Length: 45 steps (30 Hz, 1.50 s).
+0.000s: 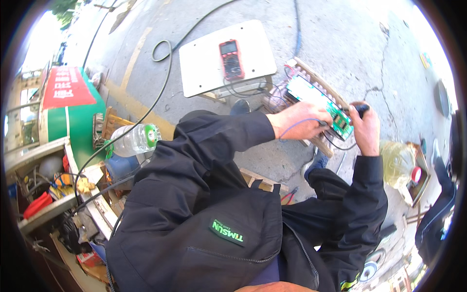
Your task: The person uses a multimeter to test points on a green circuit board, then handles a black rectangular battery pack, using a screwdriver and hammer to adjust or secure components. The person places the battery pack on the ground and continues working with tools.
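A long green circuit board [342, 120], with a bright, washed-out surface on its far part, lies on a low wooden frame [325, 85] with pinkish strips. My left hand [304, 118] reaches over the board's middle, its fingers pinched on a small dark test probe [322, 123]; a blue wire [297, 126] loops beside the hand. At the near right end of the board, my right hand [366, 126] grips a black handle [362, 109], perhaps another probe; its tip is hidden. A red multimeter [231, 60] lies on a white board-topped stool [204, 62], with leads running towards the frame.
A hose [166, 80] crosses the concrete on the left. Near my left side are a clear plastic bottle [135, 139] and a cluttered cart [43, 146]. To the right stand a jug of yellowish liquid [397, 164] and another person's dark-clothed leg [439, 208]. Red-handled pliers [290, 196] lie below.
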### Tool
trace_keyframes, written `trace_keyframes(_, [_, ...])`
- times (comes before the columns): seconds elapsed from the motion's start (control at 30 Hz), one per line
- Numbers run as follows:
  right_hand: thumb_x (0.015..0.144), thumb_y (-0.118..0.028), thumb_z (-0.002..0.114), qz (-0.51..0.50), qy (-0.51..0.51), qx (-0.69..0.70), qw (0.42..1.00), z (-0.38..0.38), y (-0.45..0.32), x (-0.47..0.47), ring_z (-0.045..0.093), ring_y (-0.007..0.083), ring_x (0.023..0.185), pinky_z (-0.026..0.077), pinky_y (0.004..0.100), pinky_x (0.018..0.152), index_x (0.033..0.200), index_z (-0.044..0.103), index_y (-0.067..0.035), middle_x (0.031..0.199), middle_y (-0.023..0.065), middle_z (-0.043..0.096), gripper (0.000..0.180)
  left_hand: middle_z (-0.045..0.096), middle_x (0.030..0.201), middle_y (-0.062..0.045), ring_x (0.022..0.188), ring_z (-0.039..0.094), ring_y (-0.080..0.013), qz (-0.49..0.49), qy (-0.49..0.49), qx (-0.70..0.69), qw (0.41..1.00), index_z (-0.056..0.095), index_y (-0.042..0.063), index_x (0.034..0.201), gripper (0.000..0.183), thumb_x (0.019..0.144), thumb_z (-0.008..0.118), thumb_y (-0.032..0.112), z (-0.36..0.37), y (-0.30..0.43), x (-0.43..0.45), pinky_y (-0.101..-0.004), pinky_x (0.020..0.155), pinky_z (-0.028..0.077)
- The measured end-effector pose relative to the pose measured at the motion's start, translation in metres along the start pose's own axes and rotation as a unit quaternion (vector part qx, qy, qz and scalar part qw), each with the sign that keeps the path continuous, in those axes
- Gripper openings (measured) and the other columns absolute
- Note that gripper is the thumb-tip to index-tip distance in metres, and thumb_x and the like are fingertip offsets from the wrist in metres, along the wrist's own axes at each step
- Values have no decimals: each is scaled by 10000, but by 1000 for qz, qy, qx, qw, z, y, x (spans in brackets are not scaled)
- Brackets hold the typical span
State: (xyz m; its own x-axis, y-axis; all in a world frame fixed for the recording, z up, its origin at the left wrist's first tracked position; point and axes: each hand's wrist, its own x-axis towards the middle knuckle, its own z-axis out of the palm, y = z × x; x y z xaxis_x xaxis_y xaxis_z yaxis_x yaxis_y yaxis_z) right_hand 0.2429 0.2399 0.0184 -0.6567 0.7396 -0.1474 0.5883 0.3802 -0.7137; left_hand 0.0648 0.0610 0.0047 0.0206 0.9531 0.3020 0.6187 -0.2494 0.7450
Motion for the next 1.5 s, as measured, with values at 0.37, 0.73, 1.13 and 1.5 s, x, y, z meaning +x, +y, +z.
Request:
trace_keyframes(0.37, [1034,-154,662,3,-20,34,999,-2,-6,-1,651,117,675,521,292,629,1099,721,26,838,77,753,200,681,950,-133,950,677,-372,14,21,11,1000,695,86,1017,175,861,774,99,15,-9,-2,-465,824,551])
trace_keyframes(0.73, [1022,-144,675,-4,-20,27,999,-5,-10,-1,678,135,667,538,308,631,1068,727,20,846,96,770,178,712,957,-126,939,705,-375,10,19,3,1000,696,82,1034,165,884,759,110,16,-10,-2,-484,817,567])
trace_keyframes(1.13, [1024,-142,673,3,-21,36,999,-5,-11,-2,673,135,666,538,309,634,1069,728,18,840,91,767,175,707,953,-129,935,704,-378,1,5,2,1000,687,70,1034,175,880,759,113,13,-6,-1,-480,821,564])
trace_keyframes(1.5, [1030,-128,671,5,-24,55,998,-5,-7,-1,651,121,684,527,297,650,1079,724,22,849,79,762,167,732,891,-134,876,730,-384,14,44,7,999,721,88,971,119,861,731,132,18,-6,1,-498,789,574])
